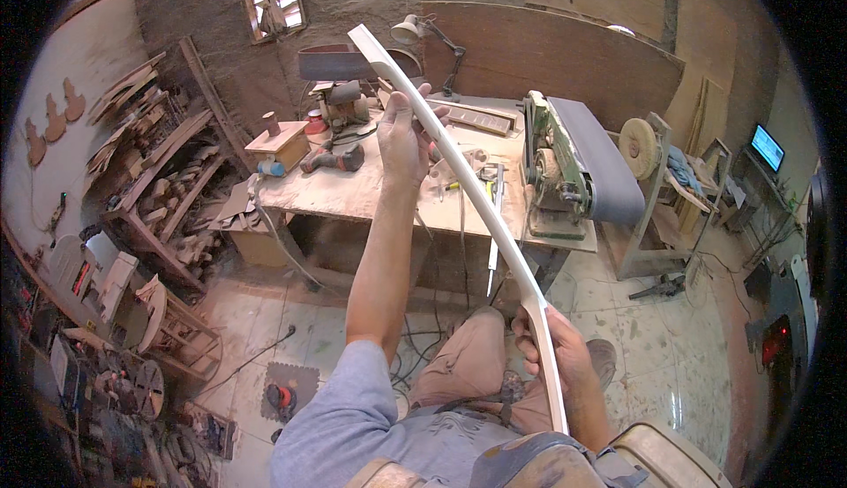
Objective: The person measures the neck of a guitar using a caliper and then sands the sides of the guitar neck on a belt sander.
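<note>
- Dusty blue-grey worn gear, its kind unclear, sits at the head view's lower edge.
- Right hand, fingers curled, grips the pale neck-like workpiece near its lower end.
- Left hand clasps its upper part, above the workbench bearing a belt sander.

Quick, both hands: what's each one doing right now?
Left hand: closed, holding the long pale piece near its far end.
Right hand: closed, holding the same piece toward its near end.
</note>
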{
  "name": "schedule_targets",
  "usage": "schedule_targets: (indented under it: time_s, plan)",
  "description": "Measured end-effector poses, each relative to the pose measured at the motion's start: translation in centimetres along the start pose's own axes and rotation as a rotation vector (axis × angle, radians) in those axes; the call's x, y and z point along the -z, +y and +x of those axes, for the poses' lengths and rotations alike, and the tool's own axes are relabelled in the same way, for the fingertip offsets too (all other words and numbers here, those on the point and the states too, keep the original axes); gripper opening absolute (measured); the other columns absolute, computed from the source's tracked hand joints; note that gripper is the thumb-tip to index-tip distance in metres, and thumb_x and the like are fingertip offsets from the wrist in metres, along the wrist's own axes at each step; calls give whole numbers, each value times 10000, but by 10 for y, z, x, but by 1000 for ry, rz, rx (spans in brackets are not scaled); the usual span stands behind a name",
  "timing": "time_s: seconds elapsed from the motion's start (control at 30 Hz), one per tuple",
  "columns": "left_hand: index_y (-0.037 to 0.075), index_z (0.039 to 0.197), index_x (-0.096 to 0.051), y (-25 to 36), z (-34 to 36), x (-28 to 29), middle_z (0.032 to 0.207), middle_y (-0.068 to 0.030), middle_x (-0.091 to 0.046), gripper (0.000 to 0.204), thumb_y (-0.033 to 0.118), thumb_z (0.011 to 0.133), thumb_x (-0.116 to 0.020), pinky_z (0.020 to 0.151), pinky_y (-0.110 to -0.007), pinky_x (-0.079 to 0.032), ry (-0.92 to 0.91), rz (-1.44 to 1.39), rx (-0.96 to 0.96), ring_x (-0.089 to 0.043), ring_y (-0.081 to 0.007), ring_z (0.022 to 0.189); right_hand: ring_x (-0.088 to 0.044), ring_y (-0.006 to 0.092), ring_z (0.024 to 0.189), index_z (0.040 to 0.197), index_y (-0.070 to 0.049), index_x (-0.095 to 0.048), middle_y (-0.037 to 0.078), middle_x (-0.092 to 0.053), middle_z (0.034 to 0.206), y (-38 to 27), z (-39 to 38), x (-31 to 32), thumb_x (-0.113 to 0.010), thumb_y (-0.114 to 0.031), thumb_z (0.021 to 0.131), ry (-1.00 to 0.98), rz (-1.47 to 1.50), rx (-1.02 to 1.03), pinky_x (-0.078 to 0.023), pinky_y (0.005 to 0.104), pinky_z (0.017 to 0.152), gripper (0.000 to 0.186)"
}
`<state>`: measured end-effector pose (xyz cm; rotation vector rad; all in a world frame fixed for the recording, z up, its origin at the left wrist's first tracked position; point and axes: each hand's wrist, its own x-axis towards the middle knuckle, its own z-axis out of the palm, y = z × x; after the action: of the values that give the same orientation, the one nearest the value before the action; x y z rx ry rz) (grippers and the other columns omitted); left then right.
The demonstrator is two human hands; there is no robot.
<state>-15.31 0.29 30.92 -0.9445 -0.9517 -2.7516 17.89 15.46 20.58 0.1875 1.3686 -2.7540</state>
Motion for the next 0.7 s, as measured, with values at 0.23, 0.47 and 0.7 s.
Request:
schedule_targets:
  time_s: [0.23, 0.47, 0.7]
  plan:
    - [-20, 1481, -330, -32, 40, 20, 1358, -216, -522, 535, 387, 1135, -314, 914, -409, -617, 90, -199, 127, -685, -344, 1044, -717, 132, 866, 1367, 49, -501, 116, -670, 1112, -26, 11, -34, -520, -204, 1059, -80, -108, 158, -622, 261, 692, 399]
    - [-19, 1281, -467, -56, 80, 33, 1228, -239, -591, 429, 368, 1113, -389, 841, -323, -642, 73, -469, 448, -702, -283, 973, -724, 188, 1041, 1523, 124, -327, 201, -651, 1267, -73, 6, -110, -556, -139, 1036, -205, -154, 308, -658, 319, 804, 599]
    - [-4, 1203, -493, -99, 112, 32, 1129, -243, -637, 341, 314, 1101, -421, 765, -319, -638, 123, -391, 341, -702, -251, 897, -747, 186, 953, 1485, 148, -367, 224, -667, 1193, -98, 7, -133, -574, -206, 1042, -272, -183, 430, -688, 301, 697, 603]
